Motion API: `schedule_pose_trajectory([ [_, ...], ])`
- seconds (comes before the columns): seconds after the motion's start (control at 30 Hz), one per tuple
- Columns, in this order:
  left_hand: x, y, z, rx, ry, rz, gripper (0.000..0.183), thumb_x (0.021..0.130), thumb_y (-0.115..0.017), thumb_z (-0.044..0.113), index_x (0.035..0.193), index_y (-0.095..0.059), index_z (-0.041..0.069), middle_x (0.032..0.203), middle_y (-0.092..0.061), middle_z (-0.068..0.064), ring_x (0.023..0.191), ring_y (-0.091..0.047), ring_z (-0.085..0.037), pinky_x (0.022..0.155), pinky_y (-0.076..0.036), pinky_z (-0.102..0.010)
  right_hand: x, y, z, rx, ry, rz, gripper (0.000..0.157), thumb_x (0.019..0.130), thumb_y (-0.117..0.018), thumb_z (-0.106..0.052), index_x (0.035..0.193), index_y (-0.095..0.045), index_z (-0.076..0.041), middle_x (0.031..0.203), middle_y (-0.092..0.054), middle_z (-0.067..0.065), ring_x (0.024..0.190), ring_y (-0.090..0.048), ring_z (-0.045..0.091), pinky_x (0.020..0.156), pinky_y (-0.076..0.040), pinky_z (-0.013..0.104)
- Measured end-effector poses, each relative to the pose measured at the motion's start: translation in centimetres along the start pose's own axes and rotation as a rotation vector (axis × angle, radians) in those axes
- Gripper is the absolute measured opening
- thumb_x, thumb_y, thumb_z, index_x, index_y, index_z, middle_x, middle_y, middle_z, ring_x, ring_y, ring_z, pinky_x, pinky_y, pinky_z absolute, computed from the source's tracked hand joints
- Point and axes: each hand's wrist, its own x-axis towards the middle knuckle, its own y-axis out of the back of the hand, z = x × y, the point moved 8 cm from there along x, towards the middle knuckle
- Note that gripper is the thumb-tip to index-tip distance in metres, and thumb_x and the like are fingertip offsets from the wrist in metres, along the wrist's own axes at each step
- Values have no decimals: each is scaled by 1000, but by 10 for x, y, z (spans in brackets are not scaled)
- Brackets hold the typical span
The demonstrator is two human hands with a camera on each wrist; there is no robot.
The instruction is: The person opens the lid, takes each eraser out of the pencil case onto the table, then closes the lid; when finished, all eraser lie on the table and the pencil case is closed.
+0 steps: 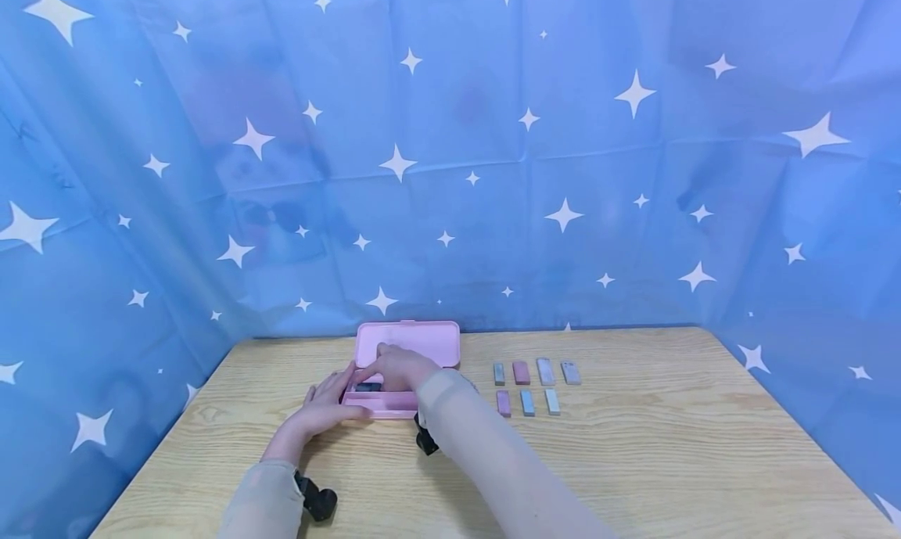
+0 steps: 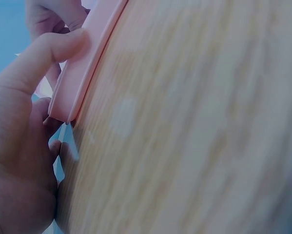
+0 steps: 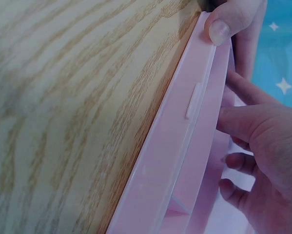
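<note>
An open pink pencil case lies on the table with its lid tipped back. My left hand grips the case's left end, the thumb on its front wall and the fingers around the end. Into the rear compartment reaches my right hand. In the right wrist view, that hand's thumb and index finger dip behind the inner divider, so their tips are hidden. Beside those fingers, a small dark block lies in the case. I cannot tell whether the right hand holds anything.
Right of the case lie several small flat blocks in two rows, among them a dark pink one, a blue one and a purple one. A blue star-patterned curtain hangs behind the wooden table.
</note>
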Motion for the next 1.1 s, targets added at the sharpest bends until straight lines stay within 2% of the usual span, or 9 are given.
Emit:
schedule_pose_trajectory([
  [0.1, 0, 0, 0, -1, 3, 2, 110, 75, -75, 51, 156, -13, 12, 159, -15, -21, 145, -3, -41, 110, 10, -63, -1, 1, 0, -2, 0, 2, 63, 87, -69, -6, 130, -56, -51, 139, -45, 9, 131, -42, 19, 102, -39, 29],
  [0.37, 3, -1, 0, 11, -7, 10, 110, 74, -76, 53, 156, -14, 13, 159, -18, -19, 145, -4, -41, 110, 8, -64, -4, 4, 3, -73, 23, 27, 42, 92, -67, -24, 128, -60, -43, 147, -41, 12, 136, -38, 23, 108, -36, 36],
  [0.47, 3, -1, -2, 14, -7, 11, 111, 74, -76, 54, 156, -14, 13, 159, -18, -18, 145, -5, -41, 110, 8, -64, -5, 5, 3, -84, 41, 36, 40, 92, -67, -26, 128, -60, -42, 142, -46, 11, 131, -43, 22, 105, -39, 35],
  [0.6, 4, -3, -4, 12, -4, 2, 112, 73, -75, 56, 157, -13, 14, 159, -17, -17, 146, -5, -40, 110, 9, -64, -8, 10, 5, -92, 64, 54, 43, 90, -69, -21, 127, -59, -41, 125, -52, 6, 109, -53, 16, 93, -46, 30],
  [0.8, 2, -3, -1, 3, -5, -4, 111, 74, -75, 55, 157, -13, 12, 159, -16, -17, 146, -4, -39, 111, 8, -63, -14, 23, 12, 5, 75, 59, 47, 89, -70, -14, 128, -58, -37, 117, -55, 3, 85, -55, 9, 79, -47, 22],
  [1.03, 0, -1, -1, -16, 3, -2, 111, 75, -76, 53, 156, -13, 11, 159, -15, -20, 145, -3, -41, 111, 9, -62, -32, 37, 20, 174, 144, 64, 42, 92, -65, -7, 130, -53, -20, 96, -64, -2, 86, -57, 10, 80, -46, 22],
  [1.1, 0, -1, -2, -16, 7, -3, 112, 74, -76, 53, 156, -13, 11, 159, -15, -21, 145, -3, -41, 111, 9, -62, -39, 37, 25, 210, 148, 77, 42, 92, -64, -6, 130, -52, -19, 95, -64, -1, 85, -57, 9, 81, -45, 22],
])
